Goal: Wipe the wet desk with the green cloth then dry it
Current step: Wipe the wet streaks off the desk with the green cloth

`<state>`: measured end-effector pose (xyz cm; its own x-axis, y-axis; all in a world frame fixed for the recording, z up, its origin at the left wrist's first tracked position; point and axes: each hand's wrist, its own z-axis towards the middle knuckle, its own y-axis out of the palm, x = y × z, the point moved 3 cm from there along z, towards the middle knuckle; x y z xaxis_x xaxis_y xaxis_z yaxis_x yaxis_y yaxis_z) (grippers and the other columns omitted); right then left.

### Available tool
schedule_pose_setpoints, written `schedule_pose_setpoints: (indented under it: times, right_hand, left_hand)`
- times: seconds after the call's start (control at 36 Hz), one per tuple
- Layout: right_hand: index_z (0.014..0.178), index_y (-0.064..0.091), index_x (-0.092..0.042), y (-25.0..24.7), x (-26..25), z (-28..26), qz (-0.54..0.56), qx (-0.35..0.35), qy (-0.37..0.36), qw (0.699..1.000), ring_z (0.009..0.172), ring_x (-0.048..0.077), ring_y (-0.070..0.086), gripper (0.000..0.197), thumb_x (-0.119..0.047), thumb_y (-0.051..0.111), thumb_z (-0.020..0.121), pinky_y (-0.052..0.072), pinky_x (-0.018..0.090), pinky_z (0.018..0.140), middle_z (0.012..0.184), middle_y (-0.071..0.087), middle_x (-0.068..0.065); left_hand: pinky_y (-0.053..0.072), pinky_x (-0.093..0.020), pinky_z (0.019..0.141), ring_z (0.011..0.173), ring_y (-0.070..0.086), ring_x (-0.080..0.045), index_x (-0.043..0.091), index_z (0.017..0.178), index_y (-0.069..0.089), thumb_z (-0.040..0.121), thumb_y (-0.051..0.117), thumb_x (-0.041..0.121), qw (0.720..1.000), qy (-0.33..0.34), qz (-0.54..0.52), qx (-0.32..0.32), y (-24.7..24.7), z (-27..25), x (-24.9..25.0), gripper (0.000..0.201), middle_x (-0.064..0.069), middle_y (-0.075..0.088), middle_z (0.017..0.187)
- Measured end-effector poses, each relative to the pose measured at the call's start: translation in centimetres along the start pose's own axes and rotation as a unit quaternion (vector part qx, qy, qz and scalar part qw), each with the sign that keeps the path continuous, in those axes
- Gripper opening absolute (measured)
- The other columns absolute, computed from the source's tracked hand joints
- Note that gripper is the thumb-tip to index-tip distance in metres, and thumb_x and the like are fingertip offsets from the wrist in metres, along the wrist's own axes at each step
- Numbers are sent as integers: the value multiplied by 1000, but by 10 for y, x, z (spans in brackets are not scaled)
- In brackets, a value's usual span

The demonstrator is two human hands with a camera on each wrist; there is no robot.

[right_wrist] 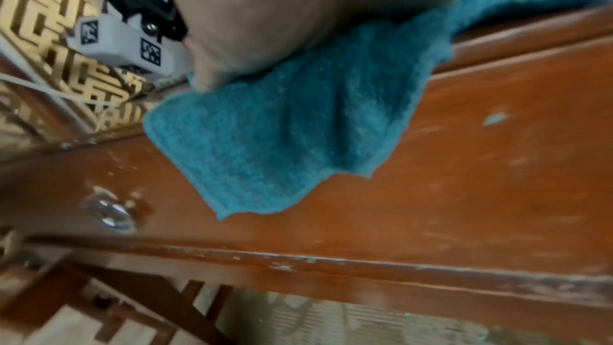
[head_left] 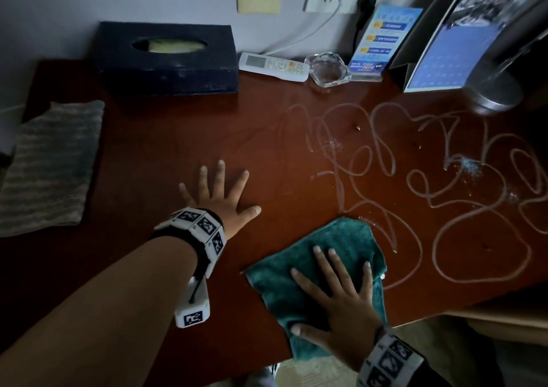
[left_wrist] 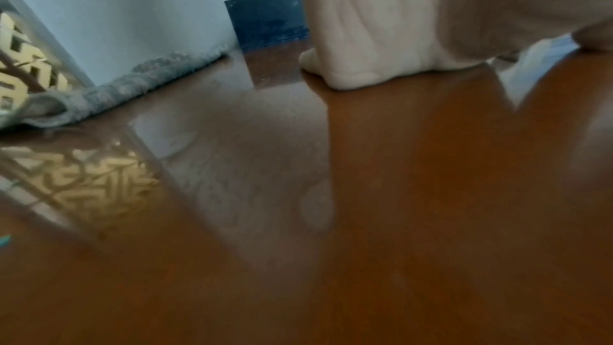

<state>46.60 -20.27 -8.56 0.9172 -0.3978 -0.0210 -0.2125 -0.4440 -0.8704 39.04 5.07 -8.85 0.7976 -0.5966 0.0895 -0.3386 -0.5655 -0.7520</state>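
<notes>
The green cloth (head_left: 323, 256) lies at the desk's front edge, and one corner (right_wrist: 282, 140) hangs down over the drawer front. My right hand (head_left: 341, 294) presses flat on it with straight, spread fingers. Squiggly wet trails (head_left: 385, 161) cover the right half of the reddish-brown desk (head_left: 166, 149), starting just beyond the cloth. To the left my left hand (head_left: 221, 193) rests open and flat on dry wood, its palm (left_wrist: 381, 36) on the surface. A grey striped cloth (head_left: 50, 167) sits folded at the desk's left edge, also seen as a grey cloth (left_wrist: 132, 83) in the left wrist view.
Along the back wall stand a dark tissue box (head_left: 169, 57), a white remote (head_left: 272, 66), a glass ashtray (head_left: 327, 70), a blue card stand (head_left: 376, 42), a calendar (head_left: 450, 45) and a metal lamp base (head_left: 498, 90). A drawer knob (right_wrist: 111, 213) sits below the desk edge.
</notes>
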Motion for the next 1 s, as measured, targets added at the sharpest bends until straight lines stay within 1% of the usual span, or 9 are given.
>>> schedule_pose_setpoints:
  times: [0.25, 0.39, 0.47, 0.53, 0.64, 0.69, 0.75, 0.92, 1.0]
  right_hand:
    - [148, 18, -44, -9, 45, 11, -72, -57, -123, 988, 144, 25, 14, 81, -85, 26, 79, 15, 64, 98, 158, 18, 4]
    - [150, 15, -37, -15, 48, 9, -49, -13, -151, 987, 145, 27, 7, 86, -81, 35, 79, 10, 61, 102, 160, 8, 6]
    - [150, 14, -37, -15, 36, -1, 32, 24, -90, 995, 146, 27, 3, 83, -78, 34, 81, 13, 65, 107, 160, 4, 5]
    - [149, 17, -40, -13, 28, -8, 93, 36, -18, 995, 146, 24, 1, 77, -78, 27, 82, 15, 65, 102, 160, 8, 2]
    - [143, 16, -57, -5, 17, -14, 166, 39, 120, 978, 145, 17, -4, 69, -83, 9, 79, 13, 69, 102, 160, 4, -4]
    - [134, -4, -69, -4, 17, -13, 161, 32, 158, 974, 139, 11, -26, 72, -88, -12, 65, 6, 72, 104, 157, -20, -9]
    - [125, -28, -69, -1, 20, -12, 155, -6, 160, 975, 126, 9, -49, 80, -89, -27, 47, -5, 69, 107, 143, -46, -14]
    - [123, -33, -66, -3, 28, -12, 143, -57, 125, 980, 120, 11, -55, 81, -94, -15, 49, -17, 67, 103, 135, -55, -15]
    - [125, -30, -68, -4, 34, -9, 134, -62, 112, 983, 126, 15, -50, 75, -92, 3, 61, -19, 66, 103, 137, -53, -15]
  left_hand:
    - [-10, -64, 107, 136, -35, -31, 49, 136, -30, 83, 17, 78, 1000, -4, 3, -13, -1, 0, -1, 77, 2, -47, 143]
    - [-10, -65, 108, 137, -34, -31, 50, 136, -29, 82, 17, 79, 1000, -9, 1, -5, 1, 1, -1, 77, 3, -45, 144]
    - [-10, -65, 108, 137, -34, -31, 50, 136, -30, 81, 17, 80, 1000, -13, 3, -2, 1, 2, -1, 78, 3, -46, 144]
    - [-10, -64, 108, 137, -34, -31, 50, 136, -29, 81, 17, 79, 1000, -13, 1, -1, 1, 1, -1, 78, 3, -46, 144]
    - [-10, -64, 108, 138, -33, -30, 51, 137, -27, 81, 19, 79, 1000, -11, -7, 5, 0, 1, 0, 78, 5, -44, 145]
    - [-10, -65, 108, 138, -32, -30, 51, 137, -27, 81, 19, 80, 1000, -10, -9, 4, 1, 1, 0, 78, 5, -44, 145]
    - [-10, -65, 108, 138, -32, -30, 51, 138, -26, 81, 19, 80, 1000, -10, -9, 6, 1, 1, -1, 78, 4, -43, 146]
    - [-10, -65, 108, 137, -33, -31, 50, 137, -27, 81, 19, 80, 1000, -9, -4, -3, -1, 0, 0, 78, 4, -44, 146]
    - [-10, -65, 108, 137, -33, -31, 50, 137, -28, 81, 18, 79, 1000, -7, -2, -8, -2, -1, 0, 78, 3, -45, 145]
